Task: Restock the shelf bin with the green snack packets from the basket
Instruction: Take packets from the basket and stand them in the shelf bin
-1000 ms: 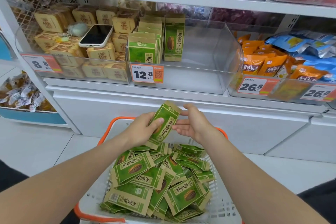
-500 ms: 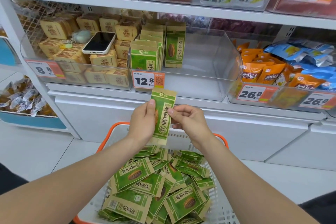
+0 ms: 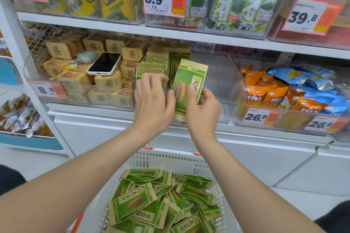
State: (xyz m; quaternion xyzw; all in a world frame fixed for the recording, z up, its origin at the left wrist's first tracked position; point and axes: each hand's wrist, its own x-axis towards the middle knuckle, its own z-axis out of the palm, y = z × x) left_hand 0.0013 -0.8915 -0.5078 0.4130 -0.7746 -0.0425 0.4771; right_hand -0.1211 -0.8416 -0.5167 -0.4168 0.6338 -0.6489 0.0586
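Observation:
My right hand pinches one green snack packet, thumb on its front, and holds it upright at the front lip of the clear shelf bin. My left hand is beside it, its fingers resting on the front of the row of green packets that stands in the bin's left part. The right part of the bin holds nothing. Below, the white basket with orange handles holds several loose green packets.
A phone lies on tan packets in the bin to the left. Orange packets and blue ones fill the bin to the right. A shelf board with more bins runs close above.
Both hands rose from above the basket to the shelf bin. The packet passed from both hands into the right hand, and the left hand went to the packets in the bin.

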